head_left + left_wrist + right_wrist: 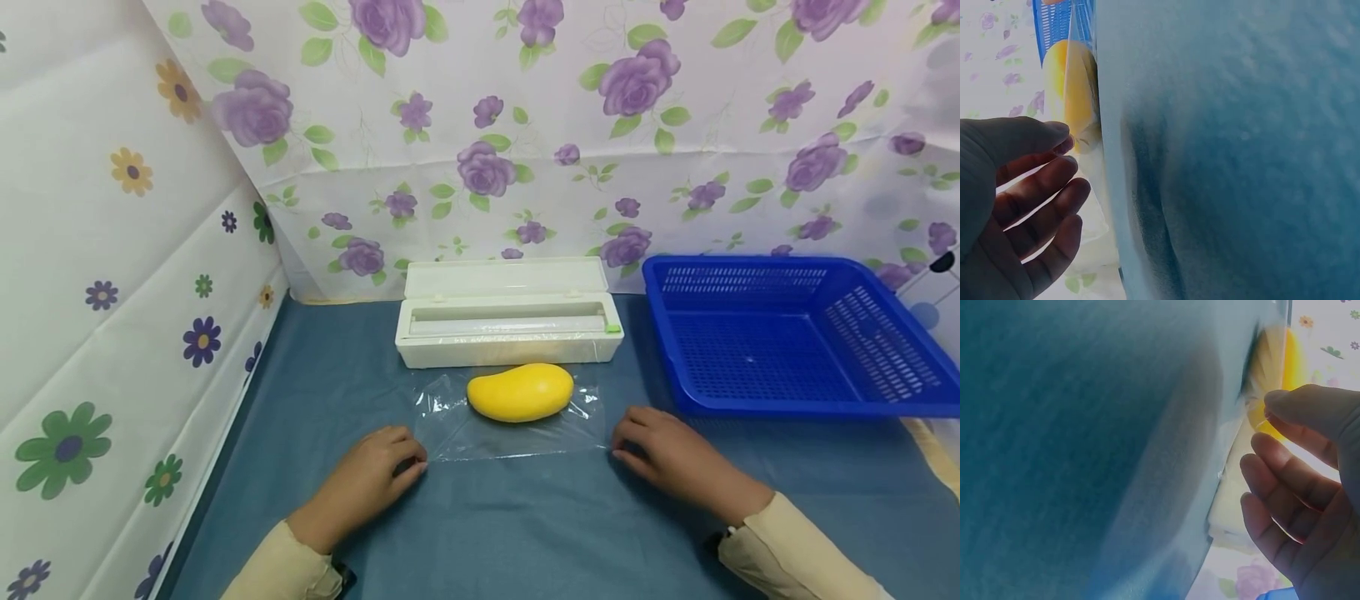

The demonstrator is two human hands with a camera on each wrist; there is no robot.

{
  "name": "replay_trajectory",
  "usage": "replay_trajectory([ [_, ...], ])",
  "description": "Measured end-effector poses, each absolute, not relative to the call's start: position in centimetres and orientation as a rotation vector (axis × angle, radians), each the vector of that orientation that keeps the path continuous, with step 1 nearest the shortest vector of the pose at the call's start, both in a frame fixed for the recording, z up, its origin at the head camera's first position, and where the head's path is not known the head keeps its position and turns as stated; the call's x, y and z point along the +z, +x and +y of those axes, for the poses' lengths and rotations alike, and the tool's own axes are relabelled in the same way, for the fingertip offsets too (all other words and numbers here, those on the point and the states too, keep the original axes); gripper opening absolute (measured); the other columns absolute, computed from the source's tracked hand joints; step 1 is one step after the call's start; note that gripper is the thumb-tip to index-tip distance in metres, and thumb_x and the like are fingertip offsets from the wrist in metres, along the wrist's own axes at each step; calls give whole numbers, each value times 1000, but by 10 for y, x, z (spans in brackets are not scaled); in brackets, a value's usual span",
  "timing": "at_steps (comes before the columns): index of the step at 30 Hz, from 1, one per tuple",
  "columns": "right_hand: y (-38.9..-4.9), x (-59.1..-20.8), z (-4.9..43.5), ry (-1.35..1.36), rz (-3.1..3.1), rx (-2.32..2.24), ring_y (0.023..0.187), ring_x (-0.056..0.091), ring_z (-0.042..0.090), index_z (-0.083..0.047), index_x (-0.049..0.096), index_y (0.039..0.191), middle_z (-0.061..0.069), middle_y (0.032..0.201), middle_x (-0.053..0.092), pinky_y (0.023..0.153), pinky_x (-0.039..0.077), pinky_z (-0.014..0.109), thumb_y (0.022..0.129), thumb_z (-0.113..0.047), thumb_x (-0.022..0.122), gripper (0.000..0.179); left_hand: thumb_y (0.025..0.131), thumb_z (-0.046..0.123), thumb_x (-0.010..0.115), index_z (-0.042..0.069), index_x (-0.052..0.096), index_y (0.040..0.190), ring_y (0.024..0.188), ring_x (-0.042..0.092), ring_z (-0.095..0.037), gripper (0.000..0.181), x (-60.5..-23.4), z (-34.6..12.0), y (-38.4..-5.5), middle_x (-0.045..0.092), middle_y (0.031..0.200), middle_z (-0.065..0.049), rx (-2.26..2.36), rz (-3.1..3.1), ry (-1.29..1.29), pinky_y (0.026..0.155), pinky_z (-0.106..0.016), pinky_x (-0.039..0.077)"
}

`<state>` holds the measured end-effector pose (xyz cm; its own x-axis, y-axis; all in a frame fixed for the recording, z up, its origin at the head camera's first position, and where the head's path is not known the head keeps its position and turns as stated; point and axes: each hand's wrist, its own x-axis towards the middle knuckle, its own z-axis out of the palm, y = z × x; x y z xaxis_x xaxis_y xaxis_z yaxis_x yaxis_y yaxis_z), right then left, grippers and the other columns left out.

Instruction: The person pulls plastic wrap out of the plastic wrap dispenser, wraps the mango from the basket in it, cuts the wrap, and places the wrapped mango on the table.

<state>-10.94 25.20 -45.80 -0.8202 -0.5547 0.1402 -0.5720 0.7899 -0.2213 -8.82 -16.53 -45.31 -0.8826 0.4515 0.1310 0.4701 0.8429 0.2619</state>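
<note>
A yellow mango (521, 393) lies on a sheet of clear plastic wrap (517, 440) stretched forward from a white wrap dispenser (510, 353). My left hand (367, 471) pinches the sheet's front left corner between thumb and index finger. At the front right corner, my right hand (675, 454) pinches the wrap the same way. In both wrist views the other fingers are loosely bent, and the film crosses in front of the mango (1077, 87). The dispenser's lid (506, 278) stands raised, showing the roll (506, 325) inside.
A blue plastic basket (795, 406) with mesh sides stands to the right of the dispenser. Blue-grey cloth (510, 533) covers the table. Behind it hangs a purple-flowered sheet (450, 167), and a daisy-patterned sheet (112, 350) rises along the left.
</note>
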Motion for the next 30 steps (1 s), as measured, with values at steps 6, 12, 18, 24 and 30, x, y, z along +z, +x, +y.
replay_trajectory([
  [6, -114, -457, 255, 879, -2874, 384, 81, 54, 1, -27, 67, 90, -14, 90, 56, 75, 54, 32, 86, -22, 82, 16, 88, 21, 80, 20, 75, 87, 77, 54, -2, 4, -453, -165, -91, 60, 83, 14, -477, -2908, -731, 72, -26, 52],
  [12, -119, -453, 256, 842, -2855, 407, 81, 56, 2, -26, 68, 91, -13, 92, 56, 74, 54, 32, 87, -22, 81, 15, 87, 20, 80, 21, 74, 86, 79, 54, -2, 6, -449, -164, -92, 60, 85, 14, -517, -2894, -650, 74, -28, 53],
  [18, -124, -447, 252, 746, -2902, 424, 84, 58, 5, -25, 68, 93, -10, 96, 59, 75, 57, 33, 89, -22, 79, 13, 87, 18, 81, 20, 74, 86, 81, 57, -4, 7, -445, -162, -95, 61, 86, 11, -585, -2856, -570, 74, -30, 54],
  [24, -128, -447, 251, 746, -2858, 421, 84, 59, 7, -22, 67, 95, -6, 97, 60, 75, 57, 34, 90, -19, 78, 12, 87, 16, 80, 19, 74, 88, 81, 57, -5, 7, -444, -162, -102, 61, 87, 10, -699, -2856, -487, 73, -31, 53],
  [30, -131, -451, 248, 711, -2800, 456, 84, 59, 9, -17, 66, 99, -3, 99, 59, 74, 57, 34, 93, -18, 74, 10, 92, 19, 76, 15, 74, 92, 82, 58, -10, 3, -442, -161, -108, 62, 90, 7, -827, -2860, -433, 73, -31, 51],
])
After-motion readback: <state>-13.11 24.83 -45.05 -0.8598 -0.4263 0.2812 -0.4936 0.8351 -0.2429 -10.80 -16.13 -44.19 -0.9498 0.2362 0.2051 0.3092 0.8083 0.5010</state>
